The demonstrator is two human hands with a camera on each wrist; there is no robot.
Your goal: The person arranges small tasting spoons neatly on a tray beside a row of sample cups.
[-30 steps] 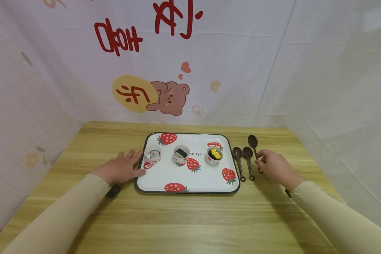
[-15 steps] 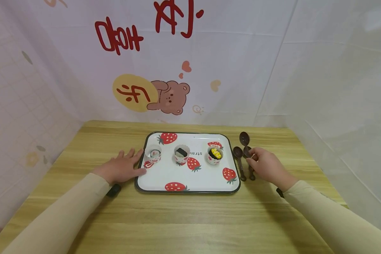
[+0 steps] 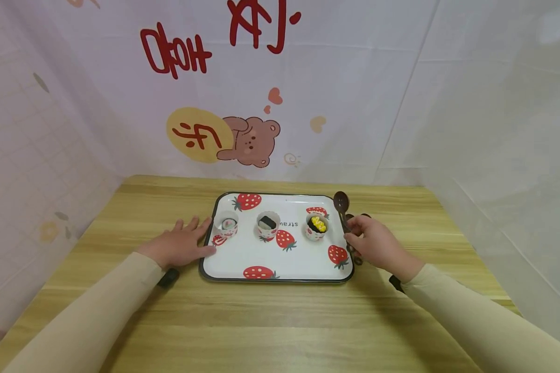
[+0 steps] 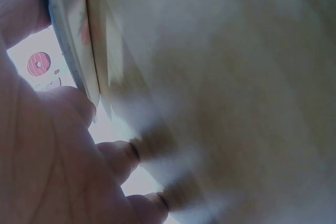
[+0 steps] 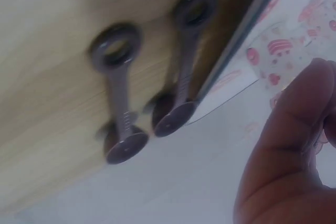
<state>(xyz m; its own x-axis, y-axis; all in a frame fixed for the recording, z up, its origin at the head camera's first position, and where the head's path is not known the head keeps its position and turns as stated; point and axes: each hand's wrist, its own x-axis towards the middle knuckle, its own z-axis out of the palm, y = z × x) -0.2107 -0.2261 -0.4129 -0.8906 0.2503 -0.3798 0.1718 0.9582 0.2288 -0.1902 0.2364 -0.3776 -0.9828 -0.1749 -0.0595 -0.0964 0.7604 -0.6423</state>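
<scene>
Head view: right hand [image 3: 377, 245] pinches a smooth oval-bowled spoon [image 3: 341, 201], left hand [image 3: 179, 245] splayed against a glossy tray [image 3: 298, 264].

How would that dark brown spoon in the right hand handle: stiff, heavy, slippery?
The dark brown, plastic-looking spoon is probably stiff, since it juts straight out from the right hand. It is likely light, as its handle looks slim. Its surface appears smooth, so it may twist in a loose pinch.
</scene>
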